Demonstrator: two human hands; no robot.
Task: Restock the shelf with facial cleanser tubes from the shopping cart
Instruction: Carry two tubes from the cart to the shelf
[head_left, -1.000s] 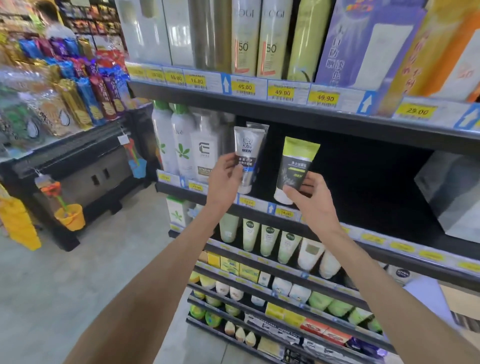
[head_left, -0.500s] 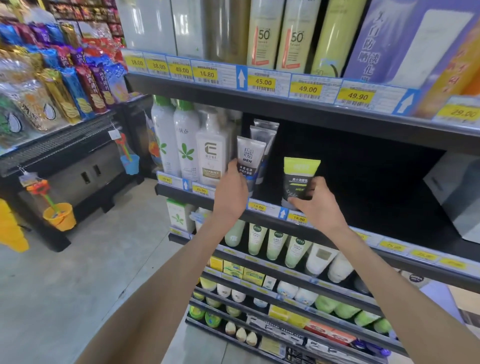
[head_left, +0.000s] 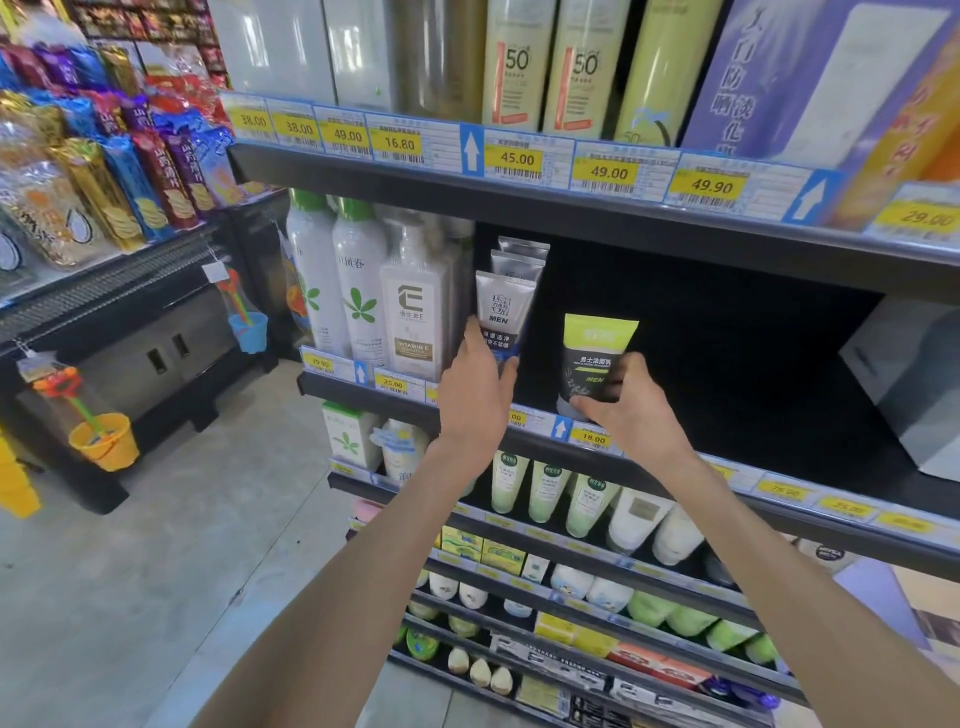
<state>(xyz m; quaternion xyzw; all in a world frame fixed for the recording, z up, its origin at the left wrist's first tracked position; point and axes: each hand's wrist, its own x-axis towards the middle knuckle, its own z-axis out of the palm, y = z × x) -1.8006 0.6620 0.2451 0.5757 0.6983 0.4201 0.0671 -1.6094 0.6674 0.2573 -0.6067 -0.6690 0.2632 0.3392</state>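
Shelf (head_left: 727, 364) | L hand (head_left: 480, 384): grey "MEN" tube (head_left: 501, 317) | R hand (head_left: 631, 410): green-black "MEN" tube (head_left: 597, 358)

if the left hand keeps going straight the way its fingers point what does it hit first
The left hand already grips the grey MEN tube; pushing on, that tube would probably meet the grey tubes behind it, though depth is unclear.

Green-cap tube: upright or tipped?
Upright. The green tube stands cap-down on the shelf, crimped end up, the right hand gripping its lower part.
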